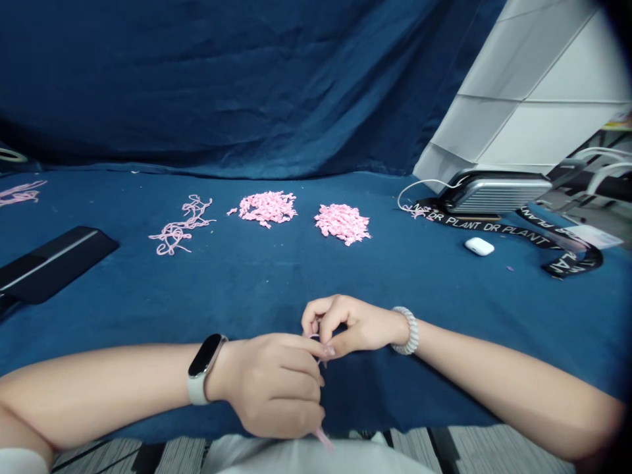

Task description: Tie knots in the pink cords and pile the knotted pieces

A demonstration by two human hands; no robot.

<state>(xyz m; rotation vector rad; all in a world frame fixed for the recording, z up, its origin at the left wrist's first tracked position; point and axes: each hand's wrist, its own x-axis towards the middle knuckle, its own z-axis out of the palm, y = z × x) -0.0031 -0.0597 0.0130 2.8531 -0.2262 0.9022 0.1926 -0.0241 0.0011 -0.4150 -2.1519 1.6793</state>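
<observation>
In the left hand point(276, 387) and right hand point(364, 326), curled fingers point(296, 390) hold a thin, pale-pink strand point(324, 439), its lower end blurred.

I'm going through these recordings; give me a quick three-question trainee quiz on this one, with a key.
1. Fill in: a thin ____ strand sticks out below the left hand.
2. How many dense heaps of short pink pieces lie on the blue cloth? A) one B) two C) four
3. True or false: the right hand has a pale coiled band at its wrist.

Key:
1. Pink.
2. B, two side by side.
3. True; the black-faced watch is on the left wrist.
</observation>
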